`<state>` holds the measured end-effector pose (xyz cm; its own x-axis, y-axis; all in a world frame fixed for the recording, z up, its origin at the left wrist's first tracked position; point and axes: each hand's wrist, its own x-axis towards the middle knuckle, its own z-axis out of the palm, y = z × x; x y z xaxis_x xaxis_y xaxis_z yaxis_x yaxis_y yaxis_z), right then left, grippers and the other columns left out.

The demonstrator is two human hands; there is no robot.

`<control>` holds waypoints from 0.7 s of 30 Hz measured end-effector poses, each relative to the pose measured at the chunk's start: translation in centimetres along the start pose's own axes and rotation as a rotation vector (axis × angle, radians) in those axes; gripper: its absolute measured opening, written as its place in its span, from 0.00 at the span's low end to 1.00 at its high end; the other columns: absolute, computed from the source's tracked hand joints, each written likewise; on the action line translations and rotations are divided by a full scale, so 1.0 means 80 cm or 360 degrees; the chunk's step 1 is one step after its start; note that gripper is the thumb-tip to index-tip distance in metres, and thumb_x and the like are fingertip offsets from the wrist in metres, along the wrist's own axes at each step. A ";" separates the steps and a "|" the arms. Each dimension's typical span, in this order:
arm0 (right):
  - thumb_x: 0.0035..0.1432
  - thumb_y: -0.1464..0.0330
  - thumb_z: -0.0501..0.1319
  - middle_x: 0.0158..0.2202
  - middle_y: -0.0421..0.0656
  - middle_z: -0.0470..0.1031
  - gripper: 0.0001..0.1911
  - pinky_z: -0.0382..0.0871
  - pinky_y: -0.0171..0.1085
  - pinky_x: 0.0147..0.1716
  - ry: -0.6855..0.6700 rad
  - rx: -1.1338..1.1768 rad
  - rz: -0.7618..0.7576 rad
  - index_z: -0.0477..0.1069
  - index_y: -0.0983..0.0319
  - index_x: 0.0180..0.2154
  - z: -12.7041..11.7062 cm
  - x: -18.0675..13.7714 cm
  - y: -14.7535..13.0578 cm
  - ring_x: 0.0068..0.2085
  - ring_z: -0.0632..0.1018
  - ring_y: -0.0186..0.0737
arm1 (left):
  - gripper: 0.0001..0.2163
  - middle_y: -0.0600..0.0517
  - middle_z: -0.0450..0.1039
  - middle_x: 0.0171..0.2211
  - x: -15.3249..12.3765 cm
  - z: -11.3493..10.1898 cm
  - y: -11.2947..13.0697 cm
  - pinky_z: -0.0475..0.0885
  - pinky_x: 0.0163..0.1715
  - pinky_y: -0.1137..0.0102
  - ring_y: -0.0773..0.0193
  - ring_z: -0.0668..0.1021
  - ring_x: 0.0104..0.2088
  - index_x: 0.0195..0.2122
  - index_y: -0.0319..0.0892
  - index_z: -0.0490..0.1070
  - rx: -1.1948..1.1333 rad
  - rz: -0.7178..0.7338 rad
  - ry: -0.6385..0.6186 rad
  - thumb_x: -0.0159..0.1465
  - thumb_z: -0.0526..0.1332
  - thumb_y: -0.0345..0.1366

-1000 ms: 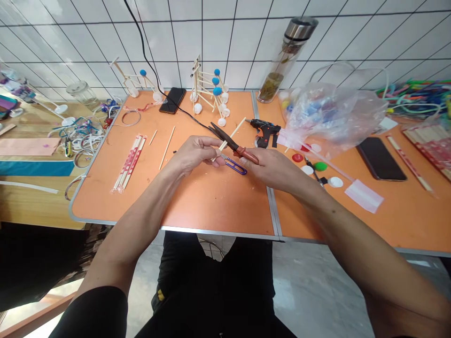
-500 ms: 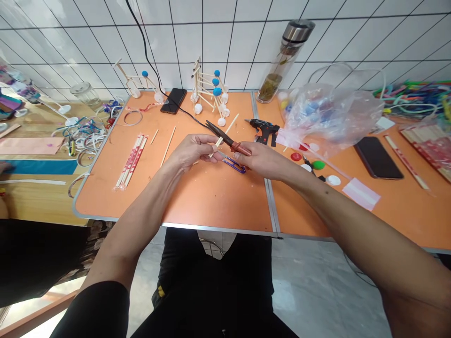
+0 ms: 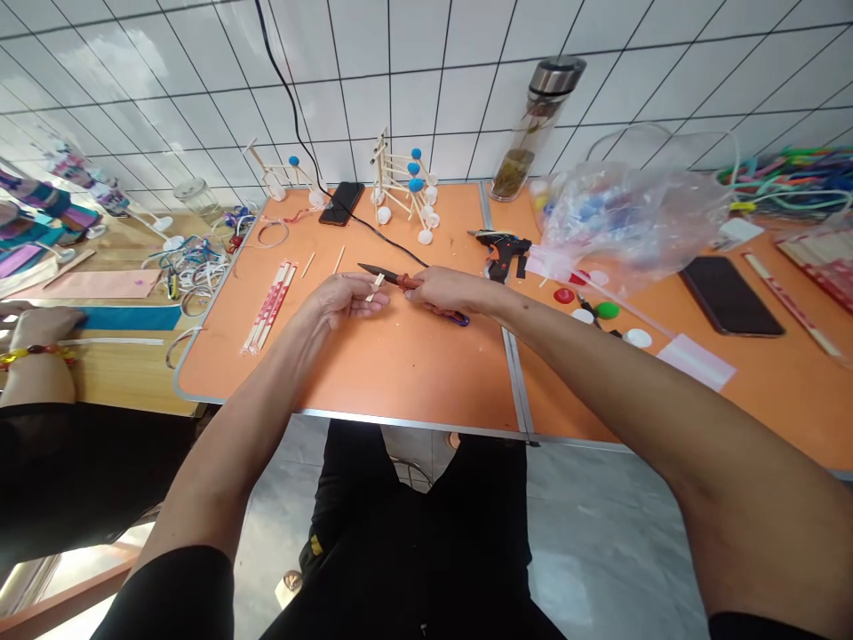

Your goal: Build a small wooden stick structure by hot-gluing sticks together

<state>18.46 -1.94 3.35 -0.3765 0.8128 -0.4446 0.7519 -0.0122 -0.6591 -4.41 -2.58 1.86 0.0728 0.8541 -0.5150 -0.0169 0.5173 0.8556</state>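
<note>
My left hand [image 3: 347, 298] pinches short pale wooden stick pieces [image 3: 377, 286] between thumb and fingers, just above the orange table [image 3: 400, 382]. My right hand [image 3: 445, 290] is wrapped round the reddish-brown handles of scissors [image 3: 381, 271], whose dark blades point left, just beyond the stick pieces. A blue-handled tool [image 3: 458, 318] shows from beneath my right hand, most of it hidden. Behind the hands stands a frame of sticks [image 3: 400, 182] with blue and white round pieces. A smaller stick frame [image 3: 283, 173] is to its left.
A black glue gun [image 3: 503, 249] lies right of my hands, its cord running behind them. Wrapped chopsticks [image 3: 270, 307] lie on the left. Farther right are a glass bottle [image 3: 533, 133], a plastic bag [image 3: 633, 213] and a phone [image 3: 729, 296]. Another person's hand [image 3: 40, 324] rests at far left.
Both hands have shifted left. The long stick that crossed the scissor blades no longer shows; short pieces are in my left hand. The blades look more closed, and the other person's arm has come into view.
</note>
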 end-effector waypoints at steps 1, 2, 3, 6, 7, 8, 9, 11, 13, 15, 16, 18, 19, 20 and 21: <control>0.70 0.66 0.66 0.22 0.36 0.65 0.09 0.59 0.39 0.26 -0.0024 -0.0051 0.0018 0.69 0.57 0.35 -0.001 -0.001 -0.003 0.23 0.64 0.37 | 0.07 0.41 0.87 0.29 -0.002 -0.002 0.002 0.80 0.25 0.74 0.61 0.86 0.24 0.40 0.36 0.84 0.0015 -0.0001 -0.0004 0.62 0.70 0.23; 0.70 0.66 0.66 0.23 0.37 0.66 0.07 0.59 0.39 0.27 -0.0037 -0.0117 0.0025 0.71 0.58 0.37 -0.002 -0.003 -0.004 0.23 0.66 0.37 | 0.07 0.41 0.87 0.29 -0.005 -0.004 0.003 0.80 0.25 0.74 0.60 0.86 0.24 0.41 0.36 0.84 0.0030 0.0009 -0.0010 0.62 0.70 0.23; 0.70 0.65 0.66 0.24 0.39 0.69 0.06 0.60 0.39 0.29 -0.0029 -0.0193 0.0012 0.73 0.58 0.38 -0.003 -0.006 -0.004 0.25 0.68 0.38 | 0.07 0.41 0.87 0.30 -0.007 -0.007 0.005 0.80 0.26 0.73 0.60 0.87 0.25 0.41 0.36 0.84 0.0041 0.0027 -0.0020 0.62 0.70 0.23; 0.72 0.60 0.66 0.33 0.47 0.81 0.09 0.63 0.39 0.34 0.0139 -0.0448 -0.0070 0.78 0.59 0.43 -0.005 -0.019 0.008 0.33 0.77 0.44 | 0.07 0.41 0.88 0.31 -0.012 -0.016 0.012 0.82 0.28 0.73 0.61 0.87 0.25 0.40 0.35 0.84 0.0031 0.0141 -0.0020 0.62 0.70 0.23; 0.73 0.57 0.65 0.38 0.50 0.84 0.12 0.64 0.39 0.36 0.0227 -0.0517 -0.0058 0.79 0.59 0.45 -0.005 -0.025 0.016 0.37 0.80 0.47 | 0.06 0.42 0.88 0.32 -0.012 -0.018 0.014 0.82 0.28 0.74 0.62 0.87 0.26 0.39 0.36 0.84 0.0019 0.0192 -0.0007 0.62 0.71 0.23; 0.74 0.55 0.64 0.42 0.53 0.86 0.15 0.64 0.41 0.36 0.0358 -0.0588 -0.0026 0.79 0.60 0.46 -0.004 -0.032 0.025 0.40 0.82 0.50 | 0.04 0.42 0.88 0.32 -0.011 -0.020 0.017 0.82 0.29 0.74 0.62 0.87 0.26 0.39 0.36 0.83 0.0010 0.0241 0.0007 0.62 0.72 0.24; 0.75 0.53 0.62 0.47 0.56 0.87 0.18 0.64 0.42 0.37 0.0434 -0.0652 -0.0002 0.79 0.60 0.47 -0.002 -0.041 0.034 0.42 0.83 0.53 | 0.04 0.43 0.88 0.32 -0.009 -0.022 0.020 0.82 0.30 0.74 0.62 0.87 0.26 0.38 0.37 0.82 0.0005 0.0289 0.0024 0.63 0.72 0.25; 0.75 0.49 0.61 0.49 0.56 0.87 0.20 0.64 0.44 0.36 0.0476 -0.0760 0.0048 0.78 0.58 0.47 0.004 -0.063 0.050 0.44 0.84 0.57 | 0.05 0.45 0.87 0.32 -0.002 -0.021 0.026 0.81 0.31 0.73 0.62 0.88 0.28 0.38 0.39 0.80 0.0001 0.0394 0.0068 0.63 0.74 0.28; 0.76 0.49 0.60 0.50 0.54 0.88 0.19 0.64 0.44 0.36 0.0483 -0.0806 0.0034 0.77 0.57 0.45 0.013 -0.087 0.061 0.46 0.85 0.57 | 0.07 0.46 0.88 0.32 0.007 -0.017 0.032 0.81 0.34 0.73 0.62 0.88 0.30 0.37 0.41 0.77 0.0013 0.0511 0.0130 0.62 0.74 0.30; 0.77 0.49 0.60 0.51 0.53 0.88 0.19 0.63 0.45 0.36 0.0462 -0.0843 0.0068 0.77 0.57 0.47 0.024 -0.107 0.067 0.48 0.86 0.59 | 0.08 0.47 0.88 0.33 0.017 -0.008 0.038 0.80 0.36 0.73 0.63 0.88 0.31 0.37 0.42 0.74 0.0037 0.0626 0.0191 0.63 0.74 0.31; 0.78 0.50 0.60 0.53 0.53 0.87 0.19 0.63 0.45 0.36 0.0429 -0.0877 0.0059 0.78 0.57 0.48 0.030 -0.115 0.069 0.50 0.86 0.60 | 0.08 0.47 0.88 0.34 0.021 -0.004 0.040 0.79 0.36 0.73 0.63 0.88 0.32 0.37 0.43 0.73 0.0047 0.0668 0.0213 0.63 0.73 0.32; 0.79 0.51 0.60 0.56 0.53 0.86 0.19 0.64 0.46 0.37 0.0406 -0.0942 0.0049 0.79 0.58 0.52 0.041 -0.126 0.073 0.52 0.86 0.61 | 0.09 0.48 0.88 0.35 0.028 0.006 0.044 0.78 0.36 0.73 0.63 0.88 0.33 0.37 0.44 0.72 0.0043 0.0718 0.0245 0.64 0.73 0.32; 0.80 0.51 0.60 0.56 0.54 0.86 0.20 0.65 0.46 0.37 0.0411 -0.0972 0.0033 0.79 0.59 0.54 0.045 -0.129 0.075 0.53 0.86 0.61 | 0.09 0.48 0.88 0.35 0.032 0.010 0.046 0.77 0.36 0.73 0.63 0.88 0.34 0.37 0.45 0.71 0.0032 0.0726 0.0249 0.64 0.73 0.33; 0.80 0.51 0.61 0.56 0.54 0.85 0.21 0.66 0.46 0.38 0.0427 -0.1002 0.0017 0.79 0.60 0.56 0.049 -0.130 0.077 0.53 0.86 0.61 | 0.10 0.48 0.88 0.35 0.034 0.013 0.046 0.77 0.36 0.72 0.62 0.89 0.35 0.37 0.45 0.71 0.0018 0.0730 0.0252 0.64 0.73 0.33; 0.80 0.51 0.62 0.56 0.55 0.85 0.22 0.68 0.47 0.39 0.0446 -0.1033 0.0000 0.79 0.61 0.58 0.052 -0.132 0.079 0.53 0.86 0.61 | 0.11 0.49 0.88 0.35 0.037 0.016 0.047 0.77 0.36 0.72 0.61 0.89 0.35 0.36 0.46 0.71 0.0007 0.0729 0.0251 0.64 0.74 0.34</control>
<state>24.92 -12.97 1.38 -0.2886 0.9332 -0.2143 0.9556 0.2667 -0.1255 -2.98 1.81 3.61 -0.0931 0.9919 -0.0864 -0.0080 0.0860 0.9963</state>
